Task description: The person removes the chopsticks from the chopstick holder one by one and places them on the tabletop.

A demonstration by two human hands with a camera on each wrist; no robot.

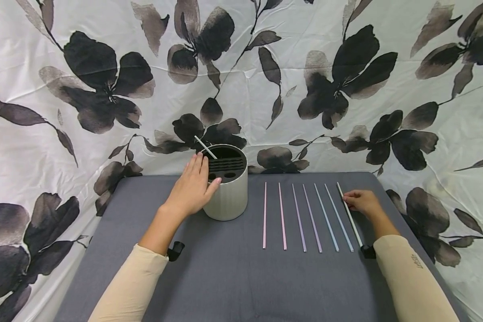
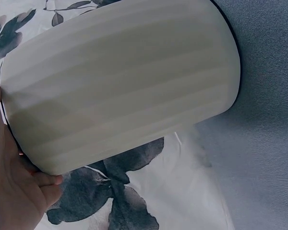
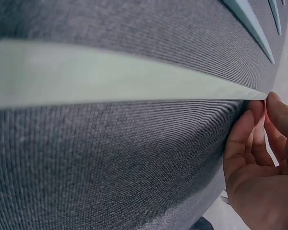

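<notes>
Resting flat against the side of the holder, left of centre in the head view, the left hand has its fingers straight and together, reaching up to the rim, not curled round it. The holder is a pale ribbed cylinder with a dark slotted top, standing upright on the grey counter, and one white straw sticks out of it, leaning to the upper left. To the right lie seven straws in a row, apart from each other: two pink, two purple, two blue and one white at the far right. The right hand sits at the right of the frame with its fingertips on the upper part of that last straw. A floral cloth hangs behind. In the left wrist view the holder fills the upper frame, the left hand pressed to it at the lower left. In the right wrist view the white straw runs across the counter, and the right hand, lower right, pinches its end between curled fingers and thumb.
</notes>
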